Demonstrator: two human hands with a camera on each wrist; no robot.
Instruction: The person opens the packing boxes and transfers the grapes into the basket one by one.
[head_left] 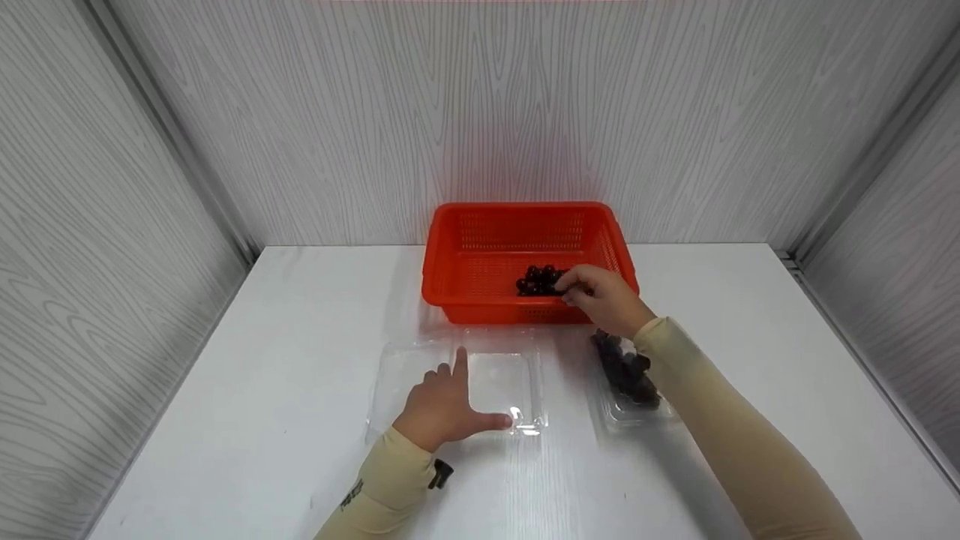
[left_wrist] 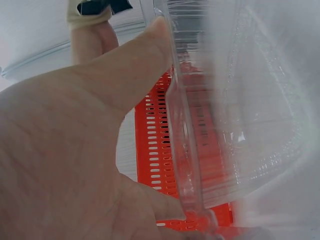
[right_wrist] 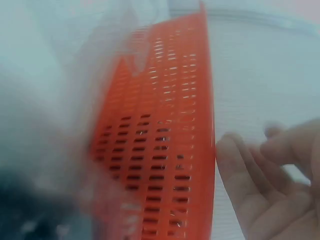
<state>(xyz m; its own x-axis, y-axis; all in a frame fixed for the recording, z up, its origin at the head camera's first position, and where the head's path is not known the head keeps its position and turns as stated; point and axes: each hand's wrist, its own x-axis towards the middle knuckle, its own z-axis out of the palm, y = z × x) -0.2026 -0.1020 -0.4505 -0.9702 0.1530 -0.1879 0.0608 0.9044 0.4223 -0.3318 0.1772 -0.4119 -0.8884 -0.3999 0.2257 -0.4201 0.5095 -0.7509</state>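
L hand [head_left: 442,409] spread on clear box [head_left: 504,381], nr side of bskt [head_left: 480,312] | R hand [head_left: 606,301] bent by dark fruit [head_left: 537,280] in bskt, pinch: can't tell

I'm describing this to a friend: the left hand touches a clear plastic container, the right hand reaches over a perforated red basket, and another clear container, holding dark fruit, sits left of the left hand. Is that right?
Not quite: the clear container holding dark fruit sits to the right of the left hand, as the head view shows. The rest is as you said.
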